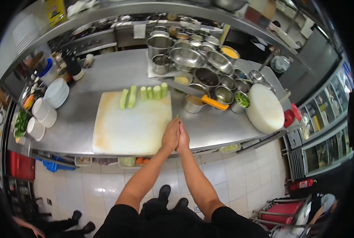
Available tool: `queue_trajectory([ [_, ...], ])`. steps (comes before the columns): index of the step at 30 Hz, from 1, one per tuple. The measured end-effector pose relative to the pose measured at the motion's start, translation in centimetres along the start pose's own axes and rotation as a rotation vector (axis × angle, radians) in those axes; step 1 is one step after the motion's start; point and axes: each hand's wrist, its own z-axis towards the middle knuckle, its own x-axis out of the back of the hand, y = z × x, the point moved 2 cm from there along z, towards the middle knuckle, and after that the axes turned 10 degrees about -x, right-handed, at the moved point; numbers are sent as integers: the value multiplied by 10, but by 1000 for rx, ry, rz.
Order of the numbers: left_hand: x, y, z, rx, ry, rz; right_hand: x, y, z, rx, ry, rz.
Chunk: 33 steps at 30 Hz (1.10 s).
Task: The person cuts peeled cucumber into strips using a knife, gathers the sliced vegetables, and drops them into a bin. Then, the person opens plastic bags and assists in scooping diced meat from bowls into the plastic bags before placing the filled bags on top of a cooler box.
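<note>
My left hand [170, 135] and my right hand [183, 137] are pressed together at the right edge of the white cutting board [129, 125]. Their fingers are closed against each other. A small green bit [177, 116] shows at the fingertips; whatever else lies between the palms is hidden. Along the board's far edge, several peeled pale green vegetable pieces [132, 97], like cucumber or zucchini, lie in a row. Beyond my hands, a knife with an orange handle [215, 102] rests across the metal containers, its blade pointing left.
Metal pots and bowls [187, 58] crowd the back right of the steel counter [105, 67]. A thick round white block [265, 108] stands at the right. Stacked white bowls [56, 93] and cups sit left. An overhead shelf [145, 12] spans the back. Other people are at the lower edges.
</note>
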Motion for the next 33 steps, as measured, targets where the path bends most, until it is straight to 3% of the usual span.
queue_trajectory([
  [2,-25,-9,-15,-180,66,-39,16,4,-14,-286,66,353],
  [3,-37,-9,-21,-107,5,-64,50,31,-4,-188,142,291],
  [5,-61,8,-41,-87,26,-51,60,16,-32,-121,135,363],
  [6,-59,42,-44,37,-37,-152,74,16,-38,-97,109,379],
  [7,-68,54,-56,-58,-5,-138,90,16,-46,-79,88,395],
  [9,-97,67,-84,24,-7,-214,131,17,-64,-17,73,425],
  [11,-122,97,-109,53,-106,-254,176,19,-88,25,89,455],
  [13,-154,118,-140,84,-180,-338,170,-35,-168,1,202,452],
  [15,-181,140,-158,65,-214,-358,210,-34,-185,34,203,566],
  [17,-201,174,-175,99,-401,-365,265,-19,-194,66,203,679],
  [21,-277,205,-217,93,-502,-438,345,-27,-230,196,176,787],
  [23,-312,233,-231,94,-603,-510,383,-45,-246,314,288,809],
  [28,-394,311,-270,-220,-736,-457,452,-111,-321,499,417,860],
  [29,-421,313,-286,-250,-788,-536,448,-133,-350,550,591,843],
  [30,-437,324,-299,-272,-855,-530,478,-126,-354,564,624,876],
  [31,-440,354,-304,-135,-1088,-460,504,-115,-370,525,650,820],
  [32,-451,378,-321,-164,-1118,-515,496,-140,-402,758,670,923],
  [33,-457,399,-340,-111,-1113,-655,506,-142,-427,811,685,949],
])
